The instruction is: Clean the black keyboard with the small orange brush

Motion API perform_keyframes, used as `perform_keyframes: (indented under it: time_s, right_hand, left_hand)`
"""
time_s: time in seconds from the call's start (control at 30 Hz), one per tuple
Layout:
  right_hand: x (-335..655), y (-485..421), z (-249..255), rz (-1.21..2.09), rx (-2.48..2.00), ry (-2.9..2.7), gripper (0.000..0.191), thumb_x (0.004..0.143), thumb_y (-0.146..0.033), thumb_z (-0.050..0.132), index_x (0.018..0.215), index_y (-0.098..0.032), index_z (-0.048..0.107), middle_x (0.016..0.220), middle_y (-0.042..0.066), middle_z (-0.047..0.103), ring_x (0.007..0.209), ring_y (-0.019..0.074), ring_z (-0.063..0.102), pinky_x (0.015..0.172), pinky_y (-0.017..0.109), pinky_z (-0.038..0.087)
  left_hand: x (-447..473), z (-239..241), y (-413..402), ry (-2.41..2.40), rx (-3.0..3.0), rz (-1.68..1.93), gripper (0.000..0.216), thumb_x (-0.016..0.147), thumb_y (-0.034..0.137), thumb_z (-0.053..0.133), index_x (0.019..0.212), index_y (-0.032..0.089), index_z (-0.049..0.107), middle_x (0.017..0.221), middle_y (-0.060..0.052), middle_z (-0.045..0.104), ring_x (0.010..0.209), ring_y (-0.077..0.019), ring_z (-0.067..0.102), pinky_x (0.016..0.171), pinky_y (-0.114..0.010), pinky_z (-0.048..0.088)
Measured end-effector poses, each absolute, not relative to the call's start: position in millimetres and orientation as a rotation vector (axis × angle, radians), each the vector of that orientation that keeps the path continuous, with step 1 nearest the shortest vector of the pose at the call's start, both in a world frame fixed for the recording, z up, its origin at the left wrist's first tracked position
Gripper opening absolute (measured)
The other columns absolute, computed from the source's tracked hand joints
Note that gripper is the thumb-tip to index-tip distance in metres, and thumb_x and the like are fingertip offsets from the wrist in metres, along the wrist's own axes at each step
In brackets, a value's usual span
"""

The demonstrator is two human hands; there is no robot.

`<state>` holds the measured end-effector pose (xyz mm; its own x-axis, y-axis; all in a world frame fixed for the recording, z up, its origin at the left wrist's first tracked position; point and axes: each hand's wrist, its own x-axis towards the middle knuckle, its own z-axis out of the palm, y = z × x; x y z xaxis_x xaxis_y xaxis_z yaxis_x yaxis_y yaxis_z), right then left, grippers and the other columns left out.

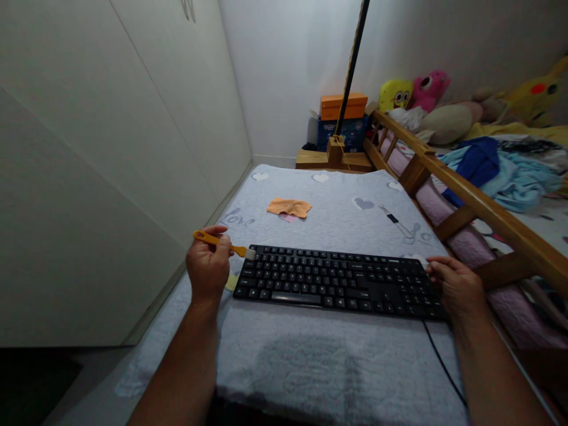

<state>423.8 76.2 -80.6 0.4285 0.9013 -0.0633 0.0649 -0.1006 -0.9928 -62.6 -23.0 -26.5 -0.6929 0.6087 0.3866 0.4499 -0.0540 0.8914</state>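
My left hand (207,260) is closed around the handle of a small yellow brush (205,237). Its pale bristles rest on the upper left corner keys of a black keyboard (310,275), which lies on the quilted cover. At the keyboard's right end, my right hand (457,284) is closed on the edge near the far corner. Part of that edge is hidden by the hand. From the near side, a black cable (439,355) runs toward me.
Beyond the keyboard, a crumpled orange cloth (289,207) lies on the light blue quilted cover (284,349). Tweezers with a black band (393,218) lie farther right. A wooden bed rail (470,186) borders the right side, a white cabinet (146,142) the left.
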Motion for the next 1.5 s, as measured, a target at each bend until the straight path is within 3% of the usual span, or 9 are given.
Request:
perform_keyframes:
  time_s: [0.2, 0.53, 0.7, 0.93, 1.3, 1.5]
  right_hand:
    - [424, 76, -80, 0.892, -1.509, -0.894, 0.027, 0.058, -0.031, 0.08, 0.081, -0.018, 0.072, 0.061, -0.002, 0.064, 0.046, 0.0084, 0.05, 0.039, 0.018, 0.036]
    - [421, 75, -77, 0.897, -1.515, -0.877, 0.028, 0.058, -0.031, 0.081, 0.081, -0.018, 0.072, 0.061, -0.003, 0.064, 0.046, 0.0085, 0.05, 0.039, 0.018, 0.036]
    - [422, 75, -78, 0.901, -1.509, -0.892, 0.027, 0.059, -0.031, 0.08, 0.081, -0.018, 0.071, 0.061, -0.003, 0.064, 0.047, 0.0086, 0.05, 0.041, 0.019, 0.036]
    - [419, 74, -74, 0.893, -1.511, -0.881, 0.026, 0.057, -0.031, 0.079, 0.079, -0.018, 0.072, 0.061, -0.002, 0.064, 0.046, 0.0091, 0.05, 0.039, 0.019, 0.036]
    - [420, 72, -73, 0.899, -1.507, -0.89, 0.027, 0.057, -0.029, 0.082, 0.08, -0.017, 0.073, 0.061, -0.001, 0.065, 0.046, 0.0094, 0.051, 0.038, 0.019, 0.037]
    - [419, 72, -72, 0.895, -1.52, -0.88, 0.027, 0.056, -0.029, 0.082, 0.079, -0.017, 0.073, 0.061, -0.001, 0.065, 0.046, 0.0086, 0.05, 0.039, 0.018, 0.036]
  left_hand:
    - [-63, -31, -21, 2.115, 1.225, 1.774, 0.027, 0.086, 0.04, 0.066, 0.101, 0.018, 0.069, 0.08, 0.001, 0.067, 0.063, -0.0147, 0.067, 0.063, -0.028, 0.057]
    - [-66, -29, -26, 2.196, 1.266, 1.708, 0.021, 0.084, 0.032, 0.063, 0.098, 0.019, 0.072, 0.073, 0.002, 0.063, 0.06, -0.0142, 0.061, 0.057, -0.025, 0.051]
    - [-60, -25, -24, 2.04, 1.152, 1.822, 0.025, 0.082, 0.037, 0.067, 0.097, 0.017, 0.068, 0.077, 0.002, 0.064, 0.057, -0.0124, 0.062, 0.056, -0.025, 0.054]
    - [-56, -25, -22, 1.981, 1.194, 1.721, 0.024, 0.081, 0.039, 0.067, 0.093, 0.018, 0.068, 0.072, 0.002, 0.063, 0.054, -0.0132, 0.064, 0.053, -0.025, 0.056]
    - [-56, -34, -20, 2.083, 1.31, 1.709, 0.023, 0.086, 0.041, 0.069, 0.092, 0.019, 0.069, 0.074, 0.0, 0.07, 0.067, -0.0177, 0.074, 0.064, -0.027, 0.059]
    - [-52, -24, -22, 1.967, 1.207, 1.728, 0.025, 0.083, 0.042, 0.067, 0.091, 0.018, 0.067, 0.069, 0.002, 0.064, 0.054, -0.0141, 0.066, 0.053, -0.025, 0.056]
